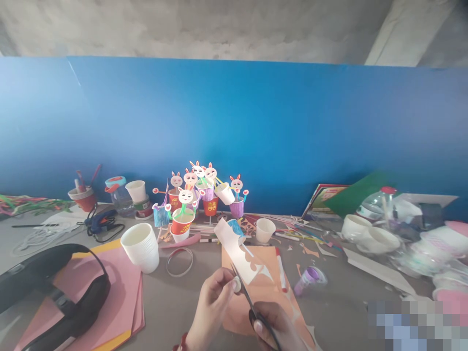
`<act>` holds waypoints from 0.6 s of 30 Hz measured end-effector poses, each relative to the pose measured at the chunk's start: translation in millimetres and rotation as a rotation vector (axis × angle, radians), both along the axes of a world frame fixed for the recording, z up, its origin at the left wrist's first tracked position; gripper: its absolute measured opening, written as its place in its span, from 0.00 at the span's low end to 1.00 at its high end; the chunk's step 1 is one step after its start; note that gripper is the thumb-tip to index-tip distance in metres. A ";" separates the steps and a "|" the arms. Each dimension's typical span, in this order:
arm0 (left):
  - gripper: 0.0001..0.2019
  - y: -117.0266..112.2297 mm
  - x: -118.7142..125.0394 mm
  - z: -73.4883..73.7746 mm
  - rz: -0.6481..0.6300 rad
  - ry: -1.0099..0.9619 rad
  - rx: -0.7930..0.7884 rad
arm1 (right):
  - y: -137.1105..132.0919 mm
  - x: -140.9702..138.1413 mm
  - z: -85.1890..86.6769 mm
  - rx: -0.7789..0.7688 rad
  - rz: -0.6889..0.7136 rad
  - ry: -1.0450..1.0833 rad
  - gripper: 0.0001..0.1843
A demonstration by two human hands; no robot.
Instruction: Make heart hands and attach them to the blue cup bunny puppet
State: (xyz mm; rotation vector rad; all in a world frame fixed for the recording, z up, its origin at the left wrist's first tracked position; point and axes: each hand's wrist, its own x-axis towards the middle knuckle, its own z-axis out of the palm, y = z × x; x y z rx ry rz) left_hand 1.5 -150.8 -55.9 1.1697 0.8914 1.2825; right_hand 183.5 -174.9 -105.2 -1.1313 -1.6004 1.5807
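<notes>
Between its thumb and fingers my left hand (215, 297) pinches a small round white paper cutout (237, 284). My right hand (272, 321) grips a pair of dark-handled scissors (245, 292), whose blades point up and left beside that cutout. Under both hands lies a sheet of orange paper (237, 314). On it rests a white paper strip (236, 248) with scalloped cuts along one edge, and a white marker with red ends (281, 270). Behind stand several paper-cup figures with rabbit faces, among them one in a red cup (182, 224).
At left are stacked white cups (141, 246), a roll of tape (180, 262), pink paper (120, 282) and black headphones (98, 292). To the right lie a purple cup (307, 280), paper scraps and bagged white cups (376, 241). A blue wall (285, 126) closes the back.
</notes>
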 end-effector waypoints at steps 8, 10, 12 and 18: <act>0.17 0.1 -1.5 -0.5 0.010 -0.001 -0.005 | 1.1 1.2 -8.2 0.011 0.002 0.009 0.33; 0.17 0.2 -2.0 -0.6 0.009 0.002 -0.002 | 2.3 0.9 -10.3 0.014 0.006 0.000 0.33; 0.17 0.2 -2.5 -0.7 0.007 -0.003 0.002 | 3.0 0.5 -10.4 0.010 0.007 0.005 0.34; 0.16 1.3 -2.8 -1.8 0.015 -0.013 0.007 | 1.9 -0.5 -6.0 0.019 0.008 0.016 0.33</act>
